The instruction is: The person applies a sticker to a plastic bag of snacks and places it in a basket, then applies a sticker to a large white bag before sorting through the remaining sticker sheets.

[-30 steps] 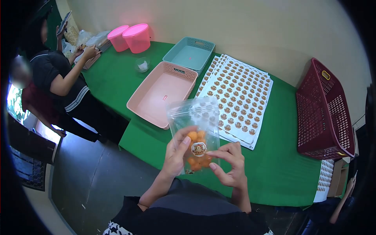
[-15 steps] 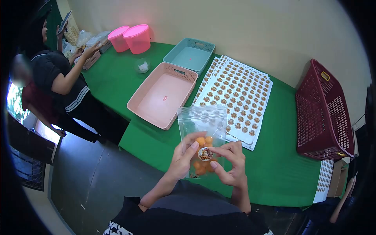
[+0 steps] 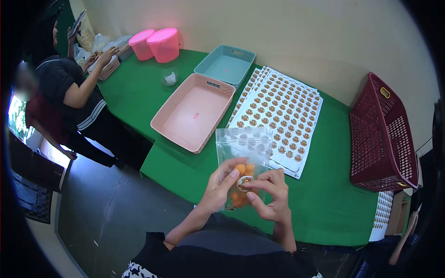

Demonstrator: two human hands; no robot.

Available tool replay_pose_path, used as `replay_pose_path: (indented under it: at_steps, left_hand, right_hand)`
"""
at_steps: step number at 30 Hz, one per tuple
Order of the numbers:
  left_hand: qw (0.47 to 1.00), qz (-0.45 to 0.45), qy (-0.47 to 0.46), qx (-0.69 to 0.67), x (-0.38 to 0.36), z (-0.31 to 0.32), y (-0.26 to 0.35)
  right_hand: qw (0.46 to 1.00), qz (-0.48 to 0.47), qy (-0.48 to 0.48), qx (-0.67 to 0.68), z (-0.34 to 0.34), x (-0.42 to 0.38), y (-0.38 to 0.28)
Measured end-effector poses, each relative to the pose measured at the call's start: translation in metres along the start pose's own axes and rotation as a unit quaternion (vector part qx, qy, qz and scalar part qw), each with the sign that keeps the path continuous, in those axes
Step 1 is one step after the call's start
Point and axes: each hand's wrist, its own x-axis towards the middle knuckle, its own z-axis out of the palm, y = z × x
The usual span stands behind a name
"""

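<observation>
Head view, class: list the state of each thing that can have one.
Clear plastic zip pouch: held in left hand, orange balls inside.
Round label: against pouch's front, partly covered by right hand.
Pink rectangular plastic tray: upright, uncovered.
Teal rectangular plastic tray: upright, uncovered.
Two translucent pink plastic buckets: upright, lidded.
Small clear bowl: holding something white.
White paper label sheets: flat, overlapping.
Maroon perforated plastic basket: uncovered.

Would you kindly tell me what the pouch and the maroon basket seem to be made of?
Pouch: probably clear, glossy plastic film; the orange pieces show through it.
Maroon basket: likely rigid moulded plastic with a dull sheen, judging by its evenly perforated walls.
</observation>
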Motion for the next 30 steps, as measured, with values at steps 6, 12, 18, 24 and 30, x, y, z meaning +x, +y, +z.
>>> replay_pose_path:
  at_steps: [6,12,18,24,30]
  left_hand:
    - [1.000,0.007,0.009,0.009,0.000,0.001,0.002]
    - [0.999,0.010,0.004,0.034,0.000,0.003,0.000]
    - [0.999,0.027,0.016,0.022,0.004,0.002,-0.001]
    - [0.997,-0.017,-0.031,0.075,0.002,0.005,0.004]
    - [0.994,-0.062,-0.084,0.035,0.015,0.003,-0.005]
  right_hand:
    - [1.000,0.005,-0.003,-0.006,0.003,0.001,-0.001]
    - [1.000,0.004,-0.013,-0.028,0.003,0.002,-0.003]
    - [1.000,-0.008,-0.018,-0.023,0.005,0.000,-0.001]
    - [0.998,0.020,0.022,-0.053,0.002,-0.001,-0.007]
    - [0.991,0.049,0.051,-0.116,0.004,-0.022,-0.015]
